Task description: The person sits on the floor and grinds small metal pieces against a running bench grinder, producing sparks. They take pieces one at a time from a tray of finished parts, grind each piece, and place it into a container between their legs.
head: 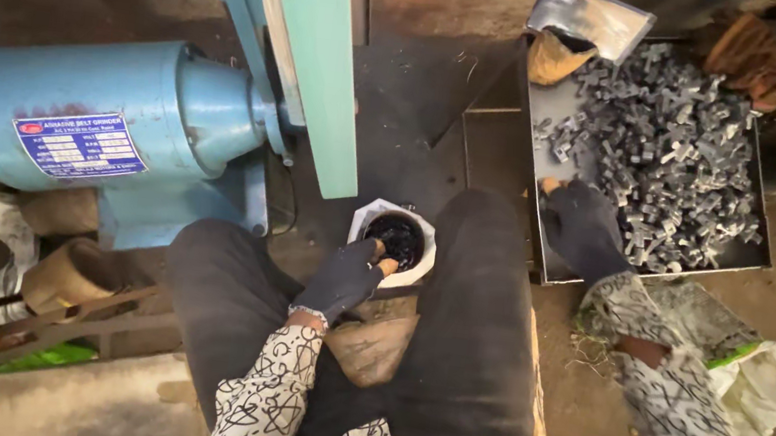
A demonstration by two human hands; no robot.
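Right hand rests in tray beside metal pieces

The right hand hides whatever it grips in the tray; the cup's dark contents are unreadable.

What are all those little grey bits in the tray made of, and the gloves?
The little grey pieces look like bare metal: dull silver with shiny edges. The tray seems to be sheet metal, grey and flat. The gloves on the left hand and right hand look like dark knitted fabric.
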